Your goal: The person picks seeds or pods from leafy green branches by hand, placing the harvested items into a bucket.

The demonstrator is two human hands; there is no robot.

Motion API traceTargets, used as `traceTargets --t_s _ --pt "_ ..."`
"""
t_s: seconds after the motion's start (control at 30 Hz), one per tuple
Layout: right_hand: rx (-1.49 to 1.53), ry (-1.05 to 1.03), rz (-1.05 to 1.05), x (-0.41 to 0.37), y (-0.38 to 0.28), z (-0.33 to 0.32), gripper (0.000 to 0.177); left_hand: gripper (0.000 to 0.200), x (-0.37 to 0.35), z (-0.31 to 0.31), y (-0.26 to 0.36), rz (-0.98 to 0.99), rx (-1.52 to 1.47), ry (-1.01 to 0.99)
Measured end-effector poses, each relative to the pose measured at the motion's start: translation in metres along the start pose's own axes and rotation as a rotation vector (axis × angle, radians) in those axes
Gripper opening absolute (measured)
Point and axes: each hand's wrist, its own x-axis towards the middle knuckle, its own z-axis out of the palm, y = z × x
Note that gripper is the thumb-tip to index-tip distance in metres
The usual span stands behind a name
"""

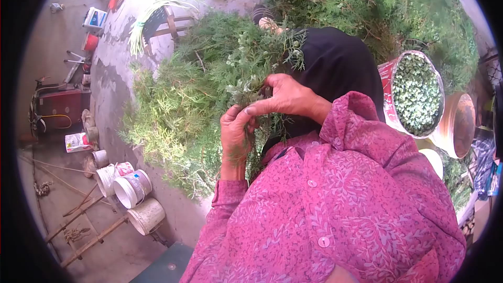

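My left hand point(236, 128) has its fingers closed on a green sprig point(242, 90) with pale, seed-like cones. Close beside it, my right hand point(288, 97) is bent over the same sprig, thumb and forefinger together near my left fingertips. What lies between the fingertips is too small to tell. Beneath and beyond both hands spreads a heap of cut evergreen branches point(178, 94). My black-clad leg point(340, 57) is behind my right hand.
A red-and-white bucket point(387, 89) full of pale green cones stands at the right, next to another bucket point(463, 126). More branches point(335, 5) lie at the top. Several white buckets point(132, 188) and a wooden frame point(94, 241) are at the lower left.
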Motion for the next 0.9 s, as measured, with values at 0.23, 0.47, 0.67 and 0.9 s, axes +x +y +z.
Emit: traceTargets --t_s 0.23,0.47,0.67,0.9 --pt "-0.060 -0.102 0.115 0.008 0.041 0.002 0.026 0.006 0.000 -0.003 -0.003 -0.005 0.081 -0.010" --pt "0.117 -0.151 0.044 -0.013 -0.008 0.002 0.021 0.001 -0.004 0.002 -0.001 -0.063 -0.017 -0.066" --pt "0.833 -0.039 0.241 -0.019 -0.017 -0.012 0.003 0.010 -0.012 -0.020 0.012 -0.011 -0.198 0.009" --pt "0.495 0.491 -0.262 -0.094 -0.110 -0.081 0.014 0.024 -0.008 -0.014 0.005 0.019 -0.093 0.059"
